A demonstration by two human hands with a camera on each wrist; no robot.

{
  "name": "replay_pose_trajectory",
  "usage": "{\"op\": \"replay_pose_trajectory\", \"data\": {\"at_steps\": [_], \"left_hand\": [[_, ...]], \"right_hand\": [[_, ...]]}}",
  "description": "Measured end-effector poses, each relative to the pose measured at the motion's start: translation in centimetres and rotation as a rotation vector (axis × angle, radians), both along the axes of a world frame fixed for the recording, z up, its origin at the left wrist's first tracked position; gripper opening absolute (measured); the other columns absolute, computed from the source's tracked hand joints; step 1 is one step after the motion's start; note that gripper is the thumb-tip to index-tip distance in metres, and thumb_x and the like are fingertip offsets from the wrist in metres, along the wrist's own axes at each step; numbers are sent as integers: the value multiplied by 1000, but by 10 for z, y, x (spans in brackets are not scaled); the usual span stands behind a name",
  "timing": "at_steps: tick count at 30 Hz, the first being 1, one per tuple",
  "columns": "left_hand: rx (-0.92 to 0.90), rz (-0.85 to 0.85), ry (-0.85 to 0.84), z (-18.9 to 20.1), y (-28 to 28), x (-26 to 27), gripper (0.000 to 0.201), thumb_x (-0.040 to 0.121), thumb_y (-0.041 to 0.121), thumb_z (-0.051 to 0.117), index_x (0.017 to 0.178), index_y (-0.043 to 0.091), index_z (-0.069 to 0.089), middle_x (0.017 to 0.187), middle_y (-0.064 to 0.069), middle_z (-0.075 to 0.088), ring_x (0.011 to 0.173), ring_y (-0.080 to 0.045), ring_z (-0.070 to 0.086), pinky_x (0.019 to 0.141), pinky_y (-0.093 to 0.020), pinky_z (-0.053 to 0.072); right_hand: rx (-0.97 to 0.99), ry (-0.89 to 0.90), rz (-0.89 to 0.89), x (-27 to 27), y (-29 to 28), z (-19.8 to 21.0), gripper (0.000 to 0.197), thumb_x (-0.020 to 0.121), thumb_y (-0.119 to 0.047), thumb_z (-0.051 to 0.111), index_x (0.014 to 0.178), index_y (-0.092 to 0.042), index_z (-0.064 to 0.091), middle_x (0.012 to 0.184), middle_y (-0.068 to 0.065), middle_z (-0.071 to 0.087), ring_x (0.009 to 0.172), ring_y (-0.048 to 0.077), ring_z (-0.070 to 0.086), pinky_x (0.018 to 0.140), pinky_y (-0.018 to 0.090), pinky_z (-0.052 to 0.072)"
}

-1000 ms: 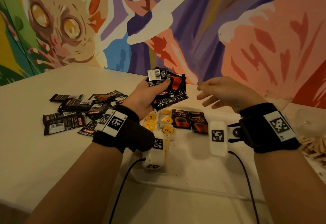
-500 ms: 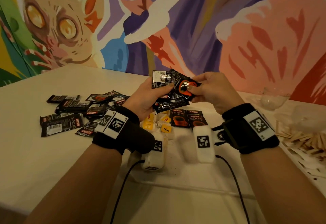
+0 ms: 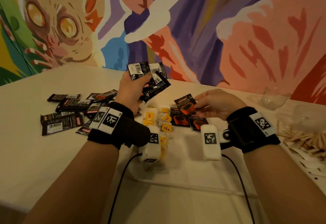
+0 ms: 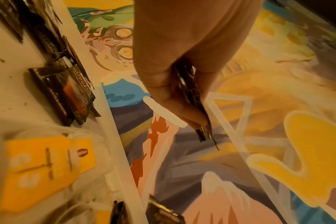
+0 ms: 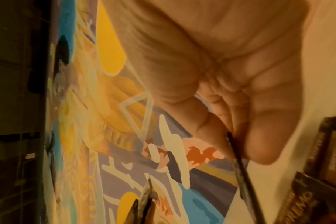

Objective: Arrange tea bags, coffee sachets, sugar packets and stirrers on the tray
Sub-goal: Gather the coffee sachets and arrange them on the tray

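Note:
My left hand (image 3: 135,89) is raised above the table and grips a fan of several black coffee sachets (image 3: 153,80), seen edge-on in the left wrist view as a sachet bundle (image 4: 194,97). My right hand (image 3: 211,103) pinches one coffee sachet (image 3: 185,104) with an orange cup print, just above two coffee sachets (image 3: 188,120) lying side by side on the clear tray (image 3: 176,185). In the right wrist view that sachet (image 5: 242,174) shows as a thin dark edge between thumb and finger. Yellow-tagged tea bags (image 3: 158,119) lie left of them on the tray.
A loose heap of black coffee sachets (image 3: 70,110) lies on the white table at the left. Wooden stirrers (image 3: 303,140) are piled at the right edge, with clear glass vessels (image 3: 273,98) behind them. A painted mural wall stands right behind the table.
My right hand reached to the bundle in my left hand, took one sachet from it, and has come down and right with it over the tray. The left hand rose slightly.

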State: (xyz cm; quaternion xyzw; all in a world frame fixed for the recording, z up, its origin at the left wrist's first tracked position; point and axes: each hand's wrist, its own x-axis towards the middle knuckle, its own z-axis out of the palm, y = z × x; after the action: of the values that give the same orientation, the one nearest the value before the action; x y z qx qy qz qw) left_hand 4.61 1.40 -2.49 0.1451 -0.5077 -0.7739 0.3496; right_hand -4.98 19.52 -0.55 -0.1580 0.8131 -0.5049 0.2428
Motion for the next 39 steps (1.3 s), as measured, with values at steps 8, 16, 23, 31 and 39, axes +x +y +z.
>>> {"op": "replay_pose_trajectory", "data": {"at_steps": [8, 16, 23, 31, 39], "left_hand": [[44, -60, 22, 5, -1, 3, 22, 89, 3, 59, 105, 17, 60, 99, -7, 70, 86, -21, 69, 64, -32, 59], [46, -98, 5, 8, 2, 5, 20, 89, 5, 59, 106, 16, 59, 96, -7, 70, 78, -18, 70, 55, -27, 57], [49, -131, -9, 8, 7, 6, 33, 90, 4, 58, 122, 9, 54, 101, -11, 69, 76, -19, 69, 51, -26, 55], [-4, -192, -30, 10, 10, 8, 21, 90, 3, 56, 109, 13, 60, 94, -9, 69, 69, -15, 70, 52, -25, 56], [-8, -210, -37, 6, 11, 5, 23, 90, 2, 56, 111, 10, 60, 96, -10, 70, 74, -17, 70, 62, -30, 60]], "right_hand": [[302, -24, 140, 1, -7, -19, 13, 79, 3, 68, 72, -4, 59, 67, 10, 59, 60, 16, 59, 61, 23, 56], [469, 170, 199, 1, -3, -10, 9, 86, -14, 65, 86, -5, 63, 58, 6, 59, 43, 11, 49, 40, 16, 39], [401, 222, 158, -18, 17, 1, 19, 85, 6, 57, 80, -11, 66, 98, 14, 69, 80, 21, 63, 68, 23, 52], [439, 594, 527, -13, 1, 5, 29, 83, -7, 64, 106, -24, 68, 128, -8, 57, 107, 13, 51, 88, 25, 41], [901, 879, 972, -13, -30, 10, 81, 72, -28, 77, 142, -30, 36, 144, -6, 37, 122, 18, 29, 104, 35, 35]]}}
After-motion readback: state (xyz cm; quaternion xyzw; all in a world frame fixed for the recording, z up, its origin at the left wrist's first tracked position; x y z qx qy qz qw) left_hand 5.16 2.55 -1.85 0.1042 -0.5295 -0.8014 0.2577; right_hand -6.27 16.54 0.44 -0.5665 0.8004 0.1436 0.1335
